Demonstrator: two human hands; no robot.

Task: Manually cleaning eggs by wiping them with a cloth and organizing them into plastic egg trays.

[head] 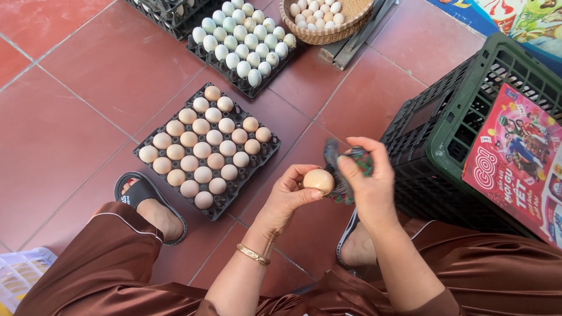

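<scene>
Your left hand (288, 196) has its fingers clamped on a brown egg (319, 180) above the floor (70, 117); your right hand (364, 175) grips a cloth (345, 167). Rub too hard and the shell could crack or slip.

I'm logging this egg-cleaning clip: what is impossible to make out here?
Head view:
- Cloth: mostly hidden by the right hand.
- Egg: its far side is covered by the left hand.
- Wicker basket: cut off by the top edge.
- Crate contents: hidden under a red printed sheet.
</scene>
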